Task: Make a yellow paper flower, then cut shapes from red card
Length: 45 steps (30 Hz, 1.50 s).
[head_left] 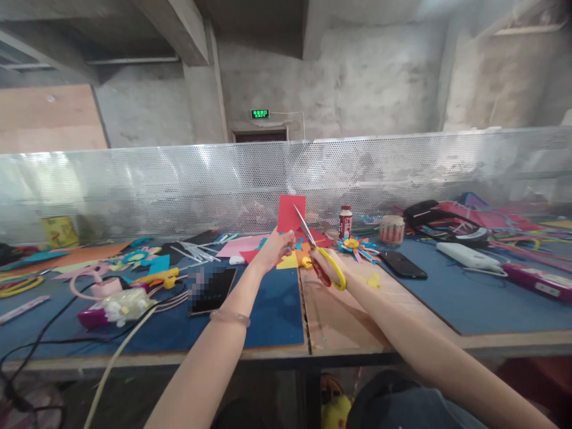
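Observation:
A square sheet of red paper (288, 211) is held upright above the table, its lower part in my left hand (276, 249), whose fingers pinch it. In my right hand (322, 262) is a pair of scissors (329, 266) with yellow and red handles. The blades point up and to the left, with the tips in front of the red paper; whether they touch it I cannot tell. Below and behind my hands lie coloured paper pieces, among them a yellow sheet (288, 261). A paper flower (353, 244) with blue petals rests to the right of the scissors.
A black phone (404, 264), a small bottle (345, 223) and a jar (391, 230) stand or lie on the right. To the left are a dark tablet-like device (213, 291), a yellow glue gun (163, 277) and cables. A perforated metal screen (179, 185) runs along the back.

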Tool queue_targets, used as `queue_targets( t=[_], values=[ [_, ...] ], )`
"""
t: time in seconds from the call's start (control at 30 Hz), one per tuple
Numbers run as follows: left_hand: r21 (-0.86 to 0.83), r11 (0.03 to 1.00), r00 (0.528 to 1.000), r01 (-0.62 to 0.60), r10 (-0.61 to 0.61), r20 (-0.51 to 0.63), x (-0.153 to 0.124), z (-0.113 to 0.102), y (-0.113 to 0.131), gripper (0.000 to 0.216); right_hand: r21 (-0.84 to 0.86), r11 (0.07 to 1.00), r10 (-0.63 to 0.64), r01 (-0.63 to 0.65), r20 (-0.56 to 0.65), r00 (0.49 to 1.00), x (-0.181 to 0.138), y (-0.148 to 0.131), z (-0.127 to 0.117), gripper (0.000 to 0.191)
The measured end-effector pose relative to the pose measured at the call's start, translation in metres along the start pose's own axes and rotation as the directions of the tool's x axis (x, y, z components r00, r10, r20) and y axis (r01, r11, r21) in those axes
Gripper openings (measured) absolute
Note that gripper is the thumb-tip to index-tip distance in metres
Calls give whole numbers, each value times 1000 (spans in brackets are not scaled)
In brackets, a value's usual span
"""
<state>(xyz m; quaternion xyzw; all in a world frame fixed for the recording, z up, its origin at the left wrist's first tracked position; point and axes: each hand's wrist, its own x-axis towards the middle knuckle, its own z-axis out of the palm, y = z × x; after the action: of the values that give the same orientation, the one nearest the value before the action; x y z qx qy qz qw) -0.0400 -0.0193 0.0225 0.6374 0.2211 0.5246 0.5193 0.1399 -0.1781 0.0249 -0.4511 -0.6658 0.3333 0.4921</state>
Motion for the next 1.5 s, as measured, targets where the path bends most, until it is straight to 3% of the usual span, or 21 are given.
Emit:
queue_targets(
  t=[0.17,0.37,0.53,0.8,1.0,1.17,1.4,1.5],
  values=[
    [233,971,995,-47,65,-72,5,12,-7,42,0,999,-46,46,83,996,3,-2,0,33],
    [227,969,971,-99,143,-189,7,20,-5,38,14,994,-113,113,182,977,-28,3,-16,38],
    [235,969,968,-76,129,-217,7,22,-5,39,-75,977,-191,198,100,977,-24,-1,-14,36],
    [159,981,980,-115,137,-141,4,18,6,34,-23,980,-196,199,80,977,-25,37,-25,43],
    [115,987,988,-112,123,-89,1,4,12,31,-56,995,-82,85,54,995,-27,27,-23,43],
    [103,987,990,-121,127,-55,2,-9,13,32,-85,986,-143,142,-13,990,-26,20,-22,40],
    [61,992,993,-114,114,18,-1,-21,22,30,-22,987,-160,161,57,985,-28,23,-25,42],
    [44,989,990,-140,141,-24,-1,-23,24,31,-43,985,-166,169,60,984,-27,25,-24,42]
  ],
)
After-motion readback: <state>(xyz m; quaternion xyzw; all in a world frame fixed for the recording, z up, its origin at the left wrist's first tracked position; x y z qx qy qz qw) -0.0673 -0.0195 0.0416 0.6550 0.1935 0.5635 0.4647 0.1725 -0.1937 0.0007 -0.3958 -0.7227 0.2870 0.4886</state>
